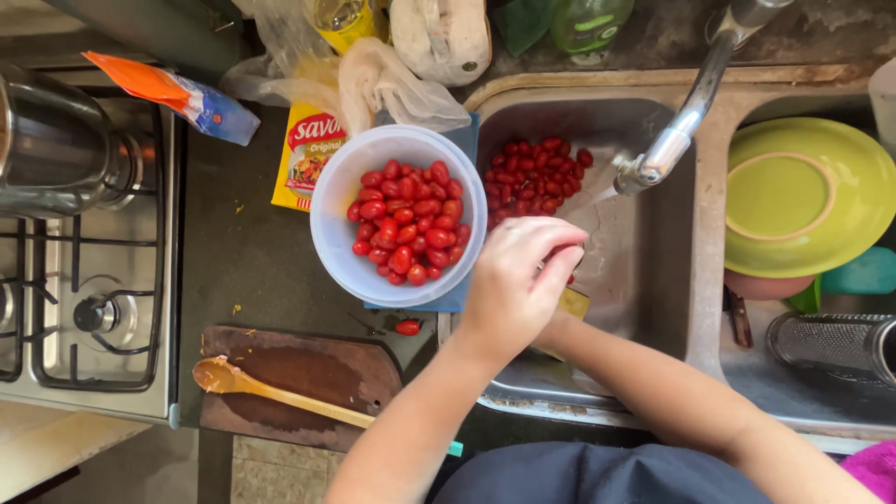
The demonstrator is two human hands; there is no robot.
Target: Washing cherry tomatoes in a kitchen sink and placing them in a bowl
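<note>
My left hand (pixel 515 280) is over the left basin of a steel sink (pixel 644 280), just right of a white plastic bowl (pixel 327 233). The fingers curl downward, and a bit of red cherry tomato (pixel 569 278) shows beneath them. My right forearm (pixel 653 392) reaches in from the lower right, and its hand is hidden under the left hand. The bowl is full of cherry tomatoes (pixel 406 219). More tomatoes (pixel 532 177) lie piled at the back of the basin, below the faucet (pixel 677 131), which runs a thin stream.
One loose tomato (pixel 408 327) lies on the dark counter by a wooden cutting board (pixel 308 369) and a wooden spoon (pixel 243 385). A gas stove (pixel 84 299) with a steel pot (pixel 47 140) is at the left. A green plate (pixel 803 196) and a metal strainer (pixel 831 345) fill the right basin.
</note>
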